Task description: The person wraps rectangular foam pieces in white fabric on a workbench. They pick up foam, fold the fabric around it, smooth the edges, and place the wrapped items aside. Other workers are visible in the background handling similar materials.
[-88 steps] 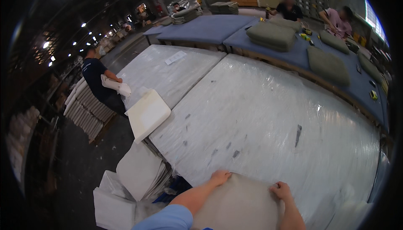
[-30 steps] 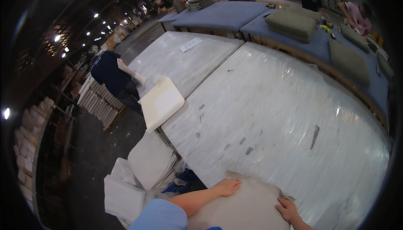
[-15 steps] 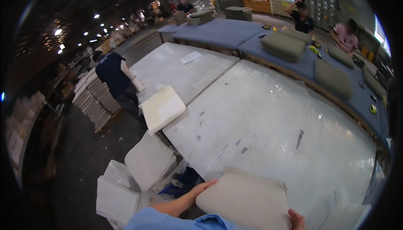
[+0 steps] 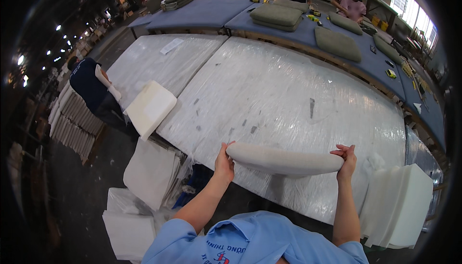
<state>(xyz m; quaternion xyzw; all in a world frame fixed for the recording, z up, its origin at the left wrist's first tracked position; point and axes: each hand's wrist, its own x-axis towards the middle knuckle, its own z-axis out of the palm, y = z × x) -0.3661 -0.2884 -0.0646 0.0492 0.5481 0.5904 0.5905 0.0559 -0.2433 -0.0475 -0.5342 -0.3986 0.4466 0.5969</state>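
Between my two hands is an off-white seat cushion (image 4: 284,159), raised over the near edge of the plastic-wrapped table (image 4: 269,100). It is tilted so that mostly its long, curved edge shows. My left hand (image 4: 225,162) is closed around its left end, and my right hand (image 4: 345,160) grips the right end with fingers and thumb. Further left, a cream foam pad (image 4: 152,105) rests at the table's edge, overhanging it slightly.
Stacked white pads (image 4: 151,170) stand beside the table at left, and more white foam pads (image 4: 399,206) at right. A person in a dark shirt (image 4: 94,86) works at far left. Blue-topped tables (image 4: 192,13) with green cushions (image 4: 276,16) lie beyond, people behind them.
The cushion has gone from lying broad side up near my body to being raised and tilted edge-on. My right hand has come fully into view. The whole view has shifted to the right.
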